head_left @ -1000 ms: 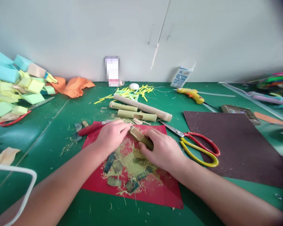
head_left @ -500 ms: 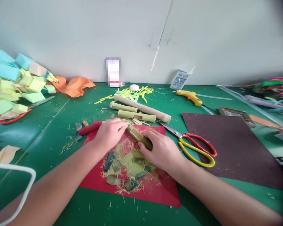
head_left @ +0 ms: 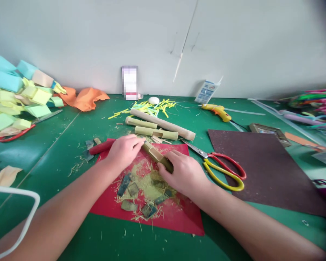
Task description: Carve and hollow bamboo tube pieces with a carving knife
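My right hand (head_left: 184, 169) is wrapped round the near end of a short bamboo tube (head_left: 155, 153) with a rectangular opening cut in its upper side. At the tube's far end, my left hand (head_left: 127, 149) has its fingers pinched together; what they hold is too small to make out. Under both hands lies a red sheet (head_left: 179, 222), strewn with pale bamboo dust, fibres and several dark square scraps (head_left: 129, 206). Just beyond lie another notched bamboo tube (head_left: 165, 134), a plain split-looking piece (head_left: 142, 122) and a longer pale stick (head_left: 170, 125).
Scissors (head_left: 225, 170) with red and yellow handles lie right of my right hand, beside a dark brown sheet (head_left: 260, 166). A red roll (head_left: 100, 146) is near my left wrist. Farther back are a yellow glue gun (head_left: 218, 111), yellow strips (head_left: 167, 107) and folded paper (head_left: 9, 82).
Both hands keep the same hold on the tube. The whole view has shifted slightly, and the things on the table otherwise look unmoved.
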`<state>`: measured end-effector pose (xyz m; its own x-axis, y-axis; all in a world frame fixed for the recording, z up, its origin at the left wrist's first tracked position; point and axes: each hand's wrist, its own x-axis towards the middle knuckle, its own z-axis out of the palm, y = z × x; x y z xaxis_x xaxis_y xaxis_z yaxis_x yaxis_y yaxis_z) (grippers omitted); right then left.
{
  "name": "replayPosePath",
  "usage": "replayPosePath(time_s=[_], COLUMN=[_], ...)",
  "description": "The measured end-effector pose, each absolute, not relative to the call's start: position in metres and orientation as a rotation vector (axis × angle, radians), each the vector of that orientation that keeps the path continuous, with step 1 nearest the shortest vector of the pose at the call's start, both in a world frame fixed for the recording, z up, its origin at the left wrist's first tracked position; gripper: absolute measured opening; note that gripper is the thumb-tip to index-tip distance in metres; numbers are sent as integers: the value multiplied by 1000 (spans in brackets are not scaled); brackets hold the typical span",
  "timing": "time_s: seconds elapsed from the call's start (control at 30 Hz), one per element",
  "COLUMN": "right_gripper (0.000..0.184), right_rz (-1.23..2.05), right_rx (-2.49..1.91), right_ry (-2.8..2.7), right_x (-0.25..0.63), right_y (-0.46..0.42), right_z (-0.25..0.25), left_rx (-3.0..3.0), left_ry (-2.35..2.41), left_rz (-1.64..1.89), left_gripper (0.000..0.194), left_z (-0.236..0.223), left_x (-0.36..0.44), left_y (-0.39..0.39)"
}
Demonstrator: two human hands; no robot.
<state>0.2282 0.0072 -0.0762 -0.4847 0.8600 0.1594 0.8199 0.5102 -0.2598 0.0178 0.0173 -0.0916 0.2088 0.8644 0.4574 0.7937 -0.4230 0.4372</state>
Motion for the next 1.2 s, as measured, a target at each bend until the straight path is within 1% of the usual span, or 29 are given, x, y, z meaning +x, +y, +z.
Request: replayPosePath(time_s=[0.13, 0.33, 0.57, 0.67, 0.83, 0.97, 1.2], right_gripper=[23, 22, 22, 19, 19, 19, 19], right_rz=[122, 210, 211, 224, 271, 307, 355], right_rx=[-1430, -1409, -1475, -1460, -1442, -1430, -1433], right_ry=[-2470, -2462, -2427, -2419, -2424, -2423, -2429], right_x=[229, 231, 228, 226, 226, 226, 225], right_y=[5, 9, 9, 8, 9, 10, 11], right_z=[-74, -77, -78, -78, -78, -78, -78], left_rx=[2331, 2291, 2325, 2392, 2416, 2466, 2381], left_ry=[1653, 1639, 1563, 1474, 1544, 1437, 1535], left_rz=[1016, 1149, 1129, 1089, 1101, 1018, 1316], left_gripper=[21, 14, 11, 12, 16, 16, 14], left_z=[-92, -90, -92, -91, -92, -92, -88], left_x=[13, 8, 20, 23, 23, 30, 9], left_y=[22, 25, 21, 20, 17, 12, 22])
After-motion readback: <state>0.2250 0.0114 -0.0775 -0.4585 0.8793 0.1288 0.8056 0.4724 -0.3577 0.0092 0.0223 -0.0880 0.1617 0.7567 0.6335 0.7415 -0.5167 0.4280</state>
